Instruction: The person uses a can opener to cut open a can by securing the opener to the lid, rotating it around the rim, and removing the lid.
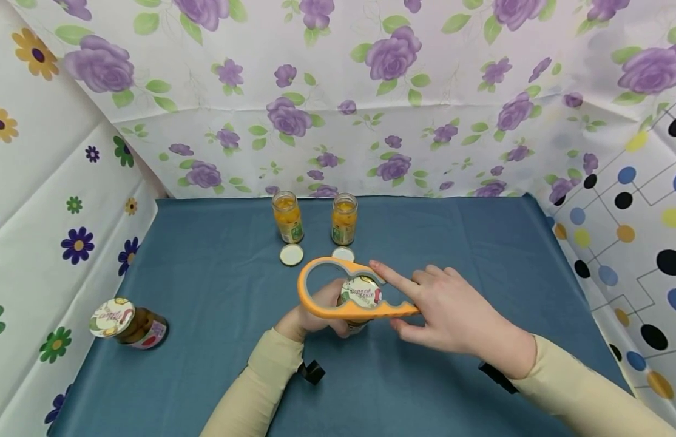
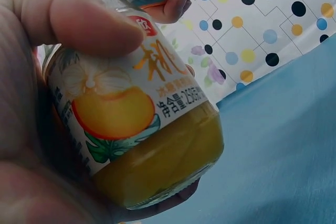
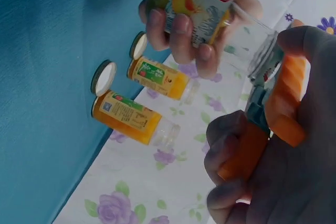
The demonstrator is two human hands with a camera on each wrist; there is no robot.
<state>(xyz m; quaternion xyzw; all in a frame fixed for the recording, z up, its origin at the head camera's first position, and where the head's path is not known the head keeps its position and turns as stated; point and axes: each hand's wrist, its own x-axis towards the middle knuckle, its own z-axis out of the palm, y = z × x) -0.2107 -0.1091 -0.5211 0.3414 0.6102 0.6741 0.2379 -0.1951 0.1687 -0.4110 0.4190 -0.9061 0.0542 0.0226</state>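
In the head view, the left hand grips a jar near the middle of the blue cloth, with its printed lid facing up. The right hand holds an orange opener, forefinger stretched along one handle and thumb by the other; the opener's two arms pass either side of the lid. Beyond stand two open jars, each with a loose lid just in front, one partly hidden by the opener. A brown jar, capped, stands well apart at the left.

In the left wrist view, the left thumb lies curled across the jar's peach label, above yellow contents.

In the right wrist view, the right fingers curl round one orange handle, the thumb over the other. The opener sits at the jar's top; whether its teeth touch the lid, I cannot tell.
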